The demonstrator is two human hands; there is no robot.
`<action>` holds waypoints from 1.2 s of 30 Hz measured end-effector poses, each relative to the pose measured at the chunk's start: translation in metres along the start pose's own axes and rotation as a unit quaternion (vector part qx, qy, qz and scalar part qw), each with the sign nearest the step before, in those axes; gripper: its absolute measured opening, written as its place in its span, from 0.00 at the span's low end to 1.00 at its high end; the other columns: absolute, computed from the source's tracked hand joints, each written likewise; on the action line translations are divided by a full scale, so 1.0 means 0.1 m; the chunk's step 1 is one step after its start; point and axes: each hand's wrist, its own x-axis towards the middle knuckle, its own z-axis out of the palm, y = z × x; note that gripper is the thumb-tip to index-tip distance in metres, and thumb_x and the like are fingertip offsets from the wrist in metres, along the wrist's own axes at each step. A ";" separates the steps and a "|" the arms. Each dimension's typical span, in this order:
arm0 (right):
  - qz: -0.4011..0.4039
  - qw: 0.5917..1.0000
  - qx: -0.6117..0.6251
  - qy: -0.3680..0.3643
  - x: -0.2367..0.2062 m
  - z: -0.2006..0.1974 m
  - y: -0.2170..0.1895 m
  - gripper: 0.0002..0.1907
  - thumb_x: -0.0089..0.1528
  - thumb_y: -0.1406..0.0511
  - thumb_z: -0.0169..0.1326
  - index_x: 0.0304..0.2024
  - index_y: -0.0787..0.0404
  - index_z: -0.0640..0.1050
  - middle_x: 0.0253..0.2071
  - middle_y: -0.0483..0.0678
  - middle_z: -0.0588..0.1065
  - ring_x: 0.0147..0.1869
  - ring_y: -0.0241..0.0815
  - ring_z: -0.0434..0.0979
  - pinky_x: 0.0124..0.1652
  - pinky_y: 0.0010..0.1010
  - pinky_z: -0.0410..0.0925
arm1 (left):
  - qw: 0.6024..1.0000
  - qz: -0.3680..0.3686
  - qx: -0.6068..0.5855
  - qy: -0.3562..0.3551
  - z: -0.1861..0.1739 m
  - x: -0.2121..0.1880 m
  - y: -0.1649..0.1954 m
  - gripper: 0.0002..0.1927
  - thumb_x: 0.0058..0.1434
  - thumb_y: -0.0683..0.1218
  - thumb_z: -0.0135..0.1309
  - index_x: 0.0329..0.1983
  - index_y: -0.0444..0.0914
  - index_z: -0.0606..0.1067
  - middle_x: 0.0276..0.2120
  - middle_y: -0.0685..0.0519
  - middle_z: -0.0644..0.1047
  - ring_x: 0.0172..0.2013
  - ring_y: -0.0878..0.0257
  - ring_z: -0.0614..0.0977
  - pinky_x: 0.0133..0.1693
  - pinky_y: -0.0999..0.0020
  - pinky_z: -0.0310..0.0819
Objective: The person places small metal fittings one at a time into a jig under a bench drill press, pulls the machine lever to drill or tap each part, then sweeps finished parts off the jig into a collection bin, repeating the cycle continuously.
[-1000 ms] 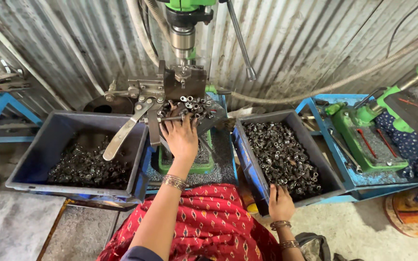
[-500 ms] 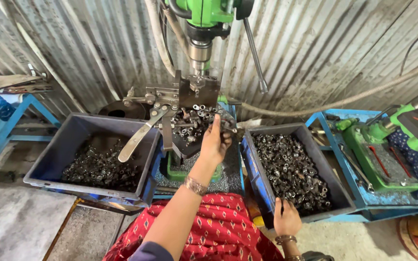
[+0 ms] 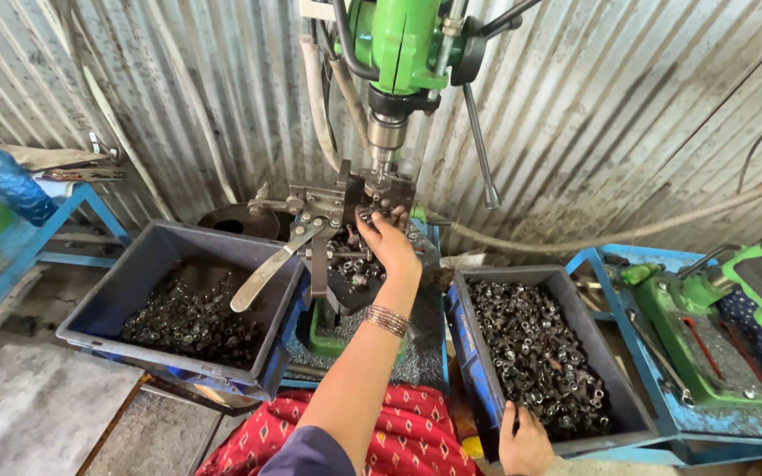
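My left hand (image 3: pixel 392 245) reaches forward to the metal clamping fixture (image 3: pixel 346 201) under the spindle of the green drill press (image 3: pixel 397 53). Its fingertips touch the fixture's top, and whether they pinch a part is hidden. Bangles sit on that wrist. Small dark metal parts (image 3: pixel 351 264) lie on the press table just below the hand. The fixture's long lever handle (image 3: pixel 266 269) slants down to the left. My right hand (image 3: pixel 522 441) rests on the front rim of the right blue bin (image 3: pixel 469 353), fingers spread over the edge beside the metal parts (image 3: pixel 535 353) inside.
A second blue bin (image 3: pixel 116 282) with dark metal parts stands at the left. Another green machine (image 3: pixel 707 326) sits on a blue stand at the right. A blue bottle (image 3: pixel 6 181) stands far left. Corrugated metal wall and hoses (image 3: pixel 628 234) run behind.
My left hand has moved from the pile of parts on the press table up to the fixture under the spindle. The view has come closer. My right hand stays at the bin's rim.
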 end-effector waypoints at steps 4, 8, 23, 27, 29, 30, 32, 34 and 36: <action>-0.009 1.000 0.004 0.008 0.02 -0.05 -0.02 0.25 0.66 0.46 0.46 0.44 0.54 0.84 0.43 0.51 0.82 0.45 0.56 0.82 0.43 0.46 0.74 | 1.000 -0.004 0.004 0.012 0.04 -0.05 0.07 0.27 0.74 0.45 0.39 0.76 0.47 0.53 0.51 0.50 0.73 0.38 0.62 0.76 0.45 0.65 0.76; -0.022 0.999 0.025 -0.007 0.04 -0.08 -0.03 0.24 0.67 0.47 0.46 0.45 0.55 0.83 0.42 0.52 0.82 0.44 0.56 0.83 0.43 0.45 0.75 | 0.999 -0.033 0.022 0.020 0.05 -0.04 0.11 0.28 0.74 0.47 0.40 0.76 0.50 0.53 0.52 0.53 0.73 0.38 0.64 0.76 0.42 0.66 0.74; -0.066 0.994 0.078 -0.027 0.12 -0.06 0.05 0.20 0.67 0.51 0.48 0.45 0.56 0.81 0.44 0.54 0.80 0.45 0.59 0.81 0.43 0.47 0.74 | 0.945 -0.218 0.163 -0.184 -0.23 -0.52 1.02 0.20 0.64 0.48 0.52 0.59 0.44 0.70 0.48 0.58 0.77 0.45 0.60 0.82 0.46 0.59 0.80; -0.040 0.989 0.139 -0.037 0.12 0.03 0.16 0.20 0.67 0.52 0.50 0.48 0.56 0.82 0.44 0.57 0.80 0.45 0.58 0.81 0.44 0.45 0.74 | 0.766 0.252 0.573 -0.147 -0.45 -0.32 2.16 0.16 0.70 0.49 0.51 0.58 0.39 0.74 0.44 0.49 0.82 0.46 0.57 0.85 0.51 0.59 0.80; 0.008 0.982 0.186 -0.026 0.13 0.09 0.18 0.19 0.67 0.52 0.51 0.50 0.56 0.82 0.42 0.57 0.80 0.44 0.56 0.82 0.44 0.44 0.74 | 0.546 0.401 0.726 -0.117 -0.46 -0.04 2.50 0.20 0.68 0.48 0.54 0.59 0.35 0.72 0.52 0.41 0.78 0.54 0.44 0.77 0.54 0.49 0.72; 0.033 0.977 0.210 -0.012 0.15 0.11 0.18 0.19 0.67 0.53 0.51 0.51 0.57 0.82 0.41 0.58 0.80 0.44 0.56 0.82 0.45 0.43 0.73 | 0.522 0.416 0.735 -0.121 -0.46 0.07 2.55 0.22 0.67 0.49 0.54 0.60 0.34 0.72 0.53 0.40 0.78 0.55 0.42 0.76 0.54 0.48 0.70; 0.049 0.968 0.247 0.009 0.23 0.14 0.17 0.19 0.69 0.53 0.52 0.52 0.59 0.82 0.40 0.57 0.80 0.43 0.54 0.81 0.46 0.41 0.72 | 0.472 0.444 0.750 -0.131 -0.45 0.30 2.59 0.26 0.65 0.53 0.54 0.61 0.33 0.72 0.56 0.37 0.77 0.56 0.39 0.75 0.54 0.46 0.66; 0.028 0.962 0.272 0.022 0.46 0.07 0.07 0.19 0.71 0.54 0.52 0.51 0.61 0.82 0.40 0.56 0.80 0.43 0.52 0.80 0.46 0.39 0.71 | 0.438 0.474 0.738 -0.198 -0.41 0.53 2.57 0.29 0.65 0.56 0.52 0.62 0.33 0.70 0.56 0.38 0.77 0.58 0.40 0.74 0.58 0.45 0.64; 0.006 0.940 0.340 0.044 0.74 -0.10 -0.16 0.18 0.71 0.56 0.53 0.52 0.64 0.81 0.40 0.53 0.80 0.42 0.45 0.78 0.46 0.34 0.70 | 0.419 0.500 0.712 -0.259 -0.34 0.76 2.52 0.30 0.65 0.58 0.51 0.62 0.33 0.70 0.54 0.39 0.78 0.57 0.42 0.76 0.62 0.45 0.62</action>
